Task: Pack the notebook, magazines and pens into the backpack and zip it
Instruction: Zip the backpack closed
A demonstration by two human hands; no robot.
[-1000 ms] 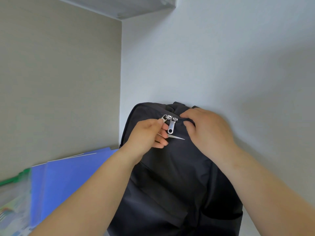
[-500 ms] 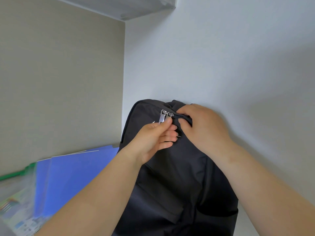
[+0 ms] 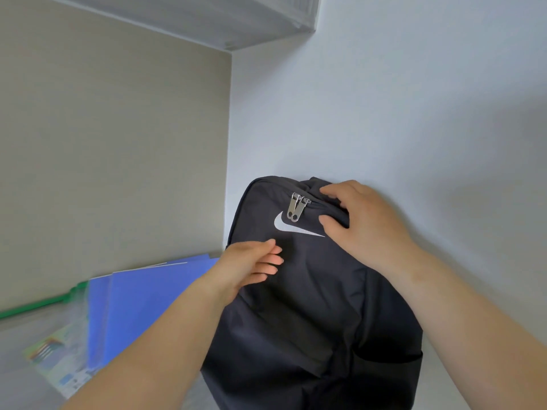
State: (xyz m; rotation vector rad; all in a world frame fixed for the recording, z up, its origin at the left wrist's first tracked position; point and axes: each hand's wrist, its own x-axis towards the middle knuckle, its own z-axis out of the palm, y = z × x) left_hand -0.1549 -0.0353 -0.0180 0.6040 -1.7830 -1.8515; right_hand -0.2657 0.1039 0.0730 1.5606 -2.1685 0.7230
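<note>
Here, right hand (image 3: pixel 367 223) grip pinching backpack (image 3: pixel 310 306) top, left hand (image 3: pixel 248 267) free — fingers loose.

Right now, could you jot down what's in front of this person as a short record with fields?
backpack: black, standing against the white wall
zipper pulls: two, hanging side by side at the top
left hand: open, off the pulls, fingers near the bag's front
right hand: gripping the bag's top fabric
blue folders: lying to the left of the bag
green-edged clear pouch: farther left, blurred
</note>
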